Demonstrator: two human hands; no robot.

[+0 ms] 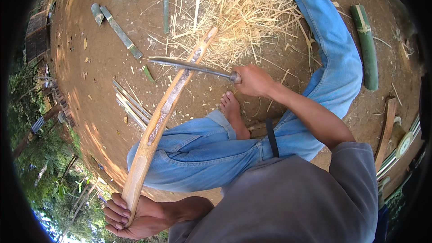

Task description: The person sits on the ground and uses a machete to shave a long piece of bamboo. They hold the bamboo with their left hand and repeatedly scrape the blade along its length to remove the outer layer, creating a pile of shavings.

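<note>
My left hand (146, 218) is closed around the near end of a long, slightly curved wooden stave (142, 157). The stave slants up and away over my bent left leg; its surface is pale and shaved, with a rough, dark strip along the middle. In my right hand (253, 80), fingers wrapped round the handle, is a long-bladed knife (211, 70). Its blade lies across the upper part of the stave, the tip pointing left. Whether the edge bites into the wood cannot be told. Most of the handle is hidden by my fingers.
Beyond the stave's far end spreads a heap of pale shavings (252, 11). Green bamboo pieces (120, 33) lie at the left, and a thick bamboo length (366, 54) at the right. Thin split strips (131, 103) rest beside my left knee. My bare foot (231, 112) is close under the knife.
</note>
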